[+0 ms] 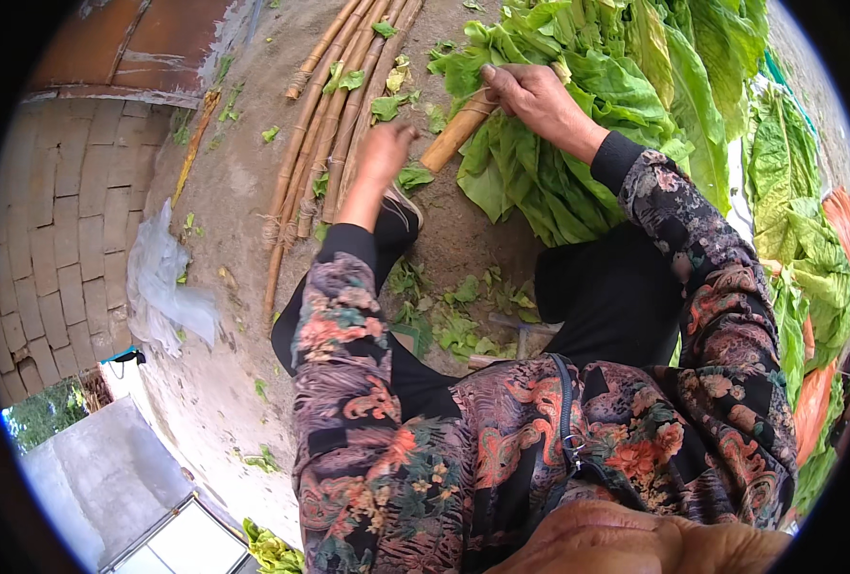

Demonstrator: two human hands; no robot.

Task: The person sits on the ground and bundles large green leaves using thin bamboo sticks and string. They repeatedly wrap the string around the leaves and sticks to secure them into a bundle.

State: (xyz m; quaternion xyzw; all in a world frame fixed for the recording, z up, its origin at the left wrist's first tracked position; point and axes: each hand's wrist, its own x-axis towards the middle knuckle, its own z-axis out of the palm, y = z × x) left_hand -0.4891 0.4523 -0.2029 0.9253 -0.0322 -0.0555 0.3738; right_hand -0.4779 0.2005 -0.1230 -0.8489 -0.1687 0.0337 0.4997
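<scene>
A bamboo pole [458, 132] lies between my knees and runs up under a heap of large green leaves [626, 115]. At the edge of the heap, beside the pole, my right hand [544, 105] is closed, thumb pressed against the curled fingers. What it pinches is hidden by the hand and the leaves. To the left of the pole's end, my left hand [384, 153] hangs apart from it, above my shoe [403, 208]. Motion blurs its fingers, so I cannot tell whether they hold anything.
Several bamboo poles [348, 105] with cord wound on them lie on the ground at left. Crumpled clear plastic [166, 277] lies near a brick surface [66, 239]. Torn leaf scraps [463, 325] litter the ground between my legs. More leaves [793, 220] are piled at far right.
</scene>
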